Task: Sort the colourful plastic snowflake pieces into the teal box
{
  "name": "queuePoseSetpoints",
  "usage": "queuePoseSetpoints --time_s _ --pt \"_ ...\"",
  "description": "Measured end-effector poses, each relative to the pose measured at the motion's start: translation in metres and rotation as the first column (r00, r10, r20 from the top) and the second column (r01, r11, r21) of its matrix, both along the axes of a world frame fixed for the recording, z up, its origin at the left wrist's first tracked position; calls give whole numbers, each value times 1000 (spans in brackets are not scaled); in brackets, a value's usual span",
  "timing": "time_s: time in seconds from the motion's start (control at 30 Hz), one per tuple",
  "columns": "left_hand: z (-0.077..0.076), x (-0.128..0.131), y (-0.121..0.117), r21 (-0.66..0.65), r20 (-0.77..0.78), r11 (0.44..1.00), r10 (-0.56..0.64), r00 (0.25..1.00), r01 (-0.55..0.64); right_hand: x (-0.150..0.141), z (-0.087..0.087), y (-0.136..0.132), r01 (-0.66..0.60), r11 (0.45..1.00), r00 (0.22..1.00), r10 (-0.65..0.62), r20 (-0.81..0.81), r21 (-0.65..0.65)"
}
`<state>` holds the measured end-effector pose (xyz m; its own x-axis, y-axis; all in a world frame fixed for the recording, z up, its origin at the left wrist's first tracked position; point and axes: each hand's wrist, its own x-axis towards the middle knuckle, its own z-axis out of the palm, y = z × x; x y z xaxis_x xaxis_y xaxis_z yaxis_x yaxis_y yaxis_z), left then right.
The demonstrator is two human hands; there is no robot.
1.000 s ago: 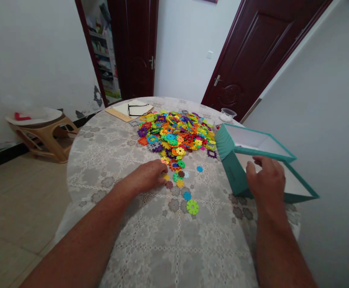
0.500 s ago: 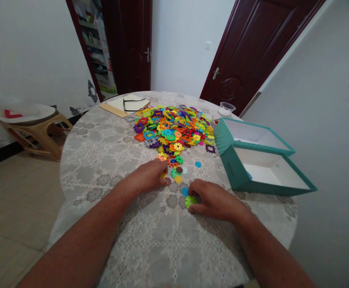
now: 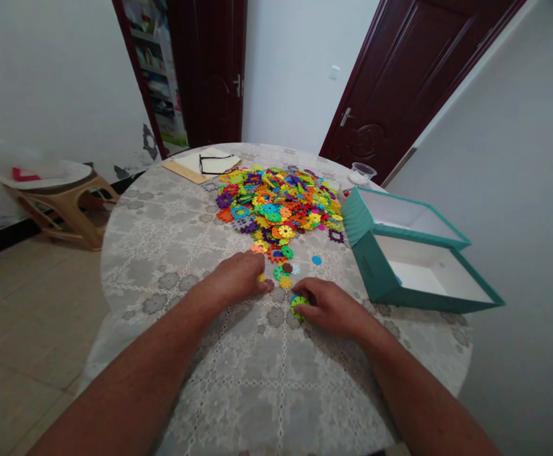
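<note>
My right hand (image 3: 330, 305) has its thumb on a lime-green notched plastic disc (image 3: 299, 308), with the fingers curled over its far side. A blue disc (image 3: 294, 298) shows partly beneath the green one. My left hand (image 3: 242, 277) rests on the tablecloth with its fingers curled. A yellow piece (image 3: 261, 277) peeks out between its finger and thumb; I cannot tell whether it is gripped. By that thumb lies a mauve disc (image 3: 269, 285). Between the hands sit a yellow disc (image 3: 285, 282), a brown disc (image 3: 287, 268) and a pale blue disc (image 3: 296, 269).
A heap of colourful interlocking plastic pieces (image 3: 280, 202) covers the table's middle. To the right stands an open teal box (image 3: 381, 275) with its lid section. Glasses (image 3: 216, 166) on papers lie at the back left, a clear plastic tub (image 3: 364, 171) at the back right.
My right hand has moved slightly forward and left, its thumb now over the lime-green disc, which has shifted up over the blue one. My left hand is nearly still. The view has tilted slightly.
</note>
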<state>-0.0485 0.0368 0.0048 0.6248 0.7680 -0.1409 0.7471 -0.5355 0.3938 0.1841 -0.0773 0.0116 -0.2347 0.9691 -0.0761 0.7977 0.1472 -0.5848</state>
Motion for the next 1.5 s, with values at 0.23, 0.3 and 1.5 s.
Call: queuePoseSetpoints --time_s 0.23,0.3,1.5 --pt "11 -1 -4 -44 25 998 -40 999 41 0 0 1 19 1000 1000 -19 -3 -22" --pt "15 0 -7 -51 46 996 -71 996 73 1 1 0 -8 1000 1000 8 16 -21" --pt "10 -14 7 -18 32 998 -57 998 57 105 31 -2 366 414 700 -712 47 833"
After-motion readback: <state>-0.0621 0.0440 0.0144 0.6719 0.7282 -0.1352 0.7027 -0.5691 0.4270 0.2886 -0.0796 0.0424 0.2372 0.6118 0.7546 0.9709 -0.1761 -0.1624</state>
